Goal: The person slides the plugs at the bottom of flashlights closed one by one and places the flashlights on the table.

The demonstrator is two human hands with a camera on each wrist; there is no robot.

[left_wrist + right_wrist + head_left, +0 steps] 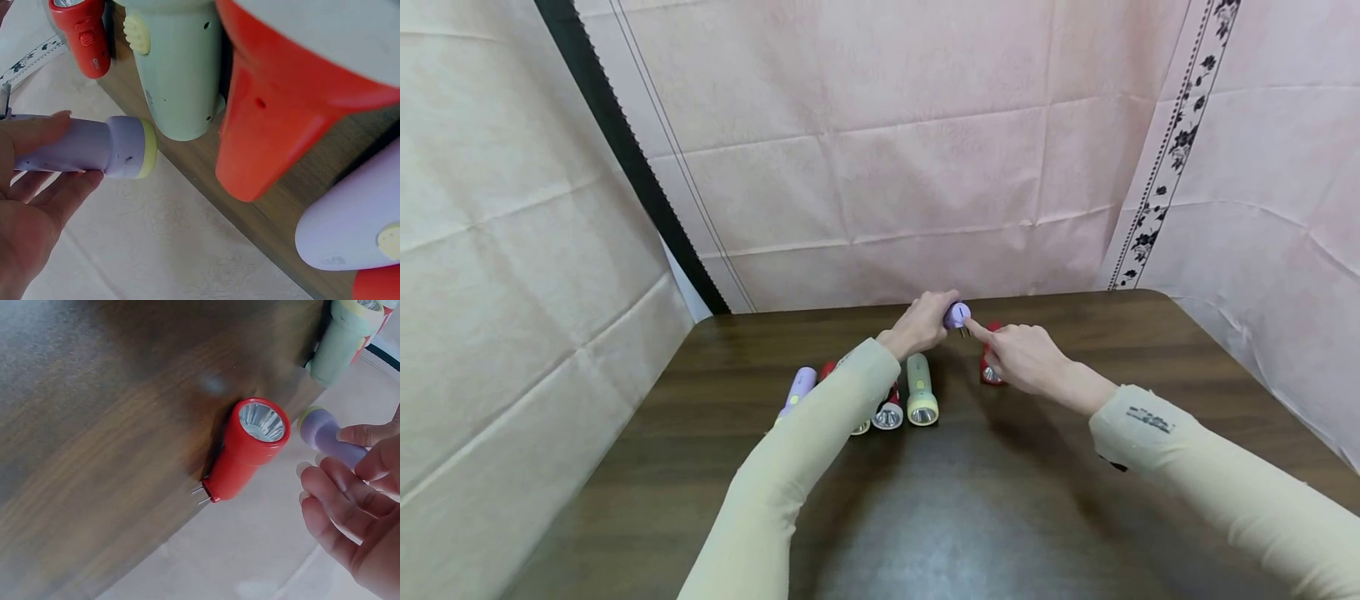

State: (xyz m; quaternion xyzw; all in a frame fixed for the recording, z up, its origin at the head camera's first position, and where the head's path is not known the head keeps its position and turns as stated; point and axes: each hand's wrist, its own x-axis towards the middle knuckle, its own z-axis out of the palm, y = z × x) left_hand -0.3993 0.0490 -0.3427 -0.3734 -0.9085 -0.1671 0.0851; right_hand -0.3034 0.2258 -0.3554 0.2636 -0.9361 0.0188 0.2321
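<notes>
My left hand grips a purple flashlight with a yellow rim, near the table's far edge. Its tail end faces me in the head view, with thin metal prongs showing below it. With index finger extended, my right hand touches that tail end, while its other fingers bend loosely. Beneath the right hand, a red flashlight lies on the table, lens toward me and two metal prongs out at its tail. To the left lies a pale green flashlight with a yellow rim.
Left of the green flashlight lie a red flashlight with a white head and another purple flashlight, partly behind my left sleeve. The dark wooden table ends at a cloth-covered wall.
</notes>
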